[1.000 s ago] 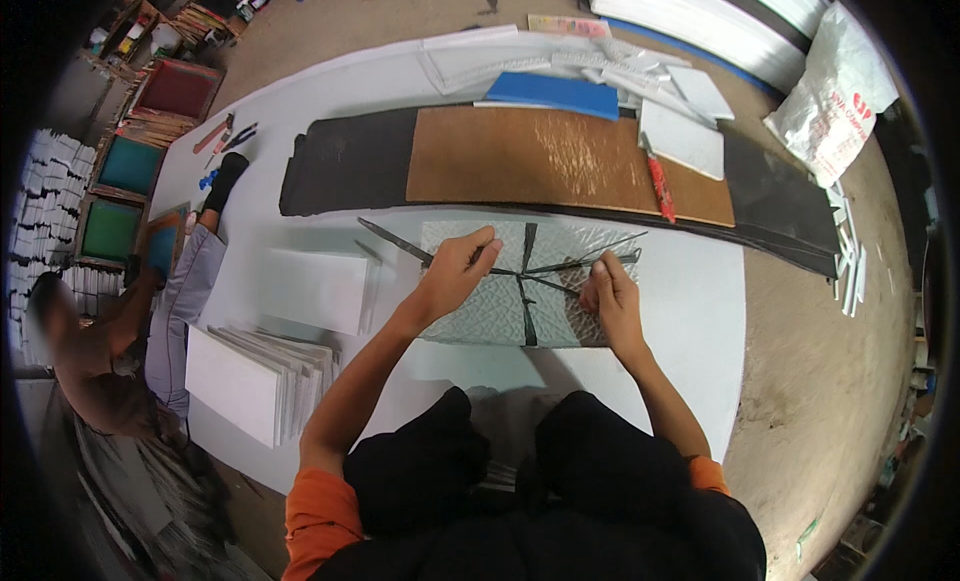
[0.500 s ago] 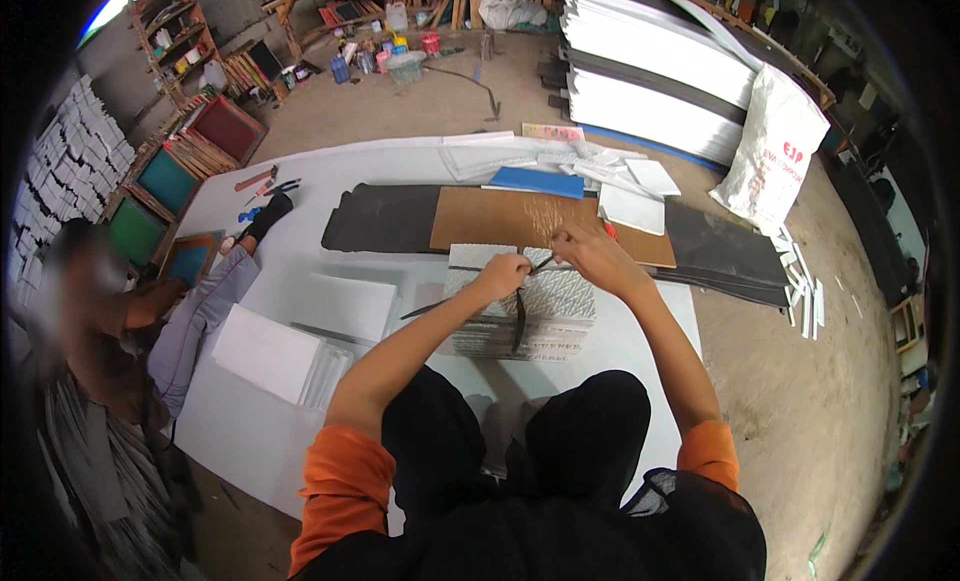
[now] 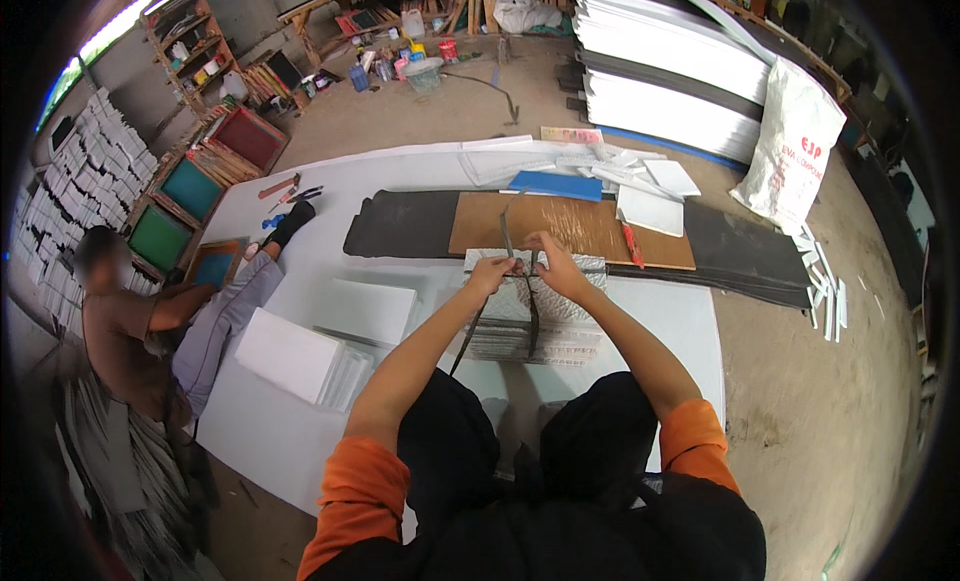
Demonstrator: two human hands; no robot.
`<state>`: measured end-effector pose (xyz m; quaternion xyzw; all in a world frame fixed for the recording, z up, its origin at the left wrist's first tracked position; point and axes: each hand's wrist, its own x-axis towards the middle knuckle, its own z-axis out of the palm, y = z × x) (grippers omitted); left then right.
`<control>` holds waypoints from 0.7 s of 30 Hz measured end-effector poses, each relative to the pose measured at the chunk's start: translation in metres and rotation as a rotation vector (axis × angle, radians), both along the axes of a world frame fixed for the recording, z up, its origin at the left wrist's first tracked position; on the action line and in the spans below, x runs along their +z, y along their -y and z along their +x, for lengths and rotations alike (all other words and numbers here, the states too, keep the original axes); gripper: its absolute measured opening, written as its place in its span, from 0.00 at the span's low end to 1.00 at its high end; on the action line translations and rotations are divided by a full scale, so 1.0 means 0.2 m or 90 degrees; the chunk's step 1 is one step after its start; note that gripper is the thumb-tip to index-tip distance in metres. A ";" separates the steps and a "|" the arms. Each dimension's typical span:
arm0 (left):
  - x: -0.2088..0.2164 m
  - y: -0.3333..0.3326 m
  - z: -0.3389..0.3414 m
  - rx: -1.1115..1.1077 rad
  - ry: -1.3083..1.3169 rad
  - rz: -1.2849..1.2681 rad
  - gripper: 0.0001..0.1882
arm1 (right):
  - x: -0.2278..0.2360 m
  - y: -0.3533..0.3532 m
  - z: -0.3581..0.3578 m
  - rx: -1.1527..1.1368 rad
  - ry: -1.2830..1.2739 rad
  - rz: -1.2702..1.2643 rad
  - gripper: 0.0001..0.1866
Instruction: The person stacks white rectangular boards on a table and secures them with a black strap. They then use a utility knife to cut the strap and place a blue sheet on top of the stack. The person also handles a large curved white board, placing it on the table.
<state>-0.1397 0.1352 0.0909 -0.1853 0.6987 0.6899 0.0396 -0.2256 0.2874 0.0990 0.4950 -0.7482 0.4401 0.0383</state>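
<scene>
Left hand and right hand clamp the dark strap, apparently knotting it over the stack; next calls for even tightening.

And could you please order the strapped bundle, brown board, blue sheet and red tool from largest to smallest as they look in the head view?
1. Brown board and strapped bundle: too alike to rank
2. Blue sheet
3. Red tool

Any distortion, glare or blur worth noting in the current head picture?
Head view: the rim falls to black and the edges of the white work surface bow; the strip at upper left is washed out; soft shadow lies before the tied stack; the co-worker's head is blurred.
</scene>
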 end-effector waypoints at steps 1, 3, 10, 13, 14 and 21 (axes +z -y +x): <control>0.02 0.00 -0.01 -0.004 0.000 0.039 0.15 | -0.03 0.00 -0.02 0.026 0.045 -0.015 0.20; 0.07 0.00 -0.01 -0.025 0.050 0.012 0.17 | -0.07 0.02 -0.02 0.054 0.102 -0.029 0.20; -0.07 0.16 -0.02 0.001 0.124 -0.043 0.18 | -0.02 0.06 0.01 0.031 -0.017 0.023 0.20; -0.01 0.09 -0.06 0.005 0.061 -0.068 0.11 | -0.04 0.02 0.00 0.063 0.195 -0.003 0.20; -0.01 0.09 -0.06 -0.016 0.016 -0.145 0.13 | -0.04 0.03 0.00 0.054 0.202 -0.021 0.20; 0.06 0.07 -0.04 -0.140 -0.160 -0.382 0.13 | -0.05 0.05 -0.03 0.017 0.205 -0.040 0.23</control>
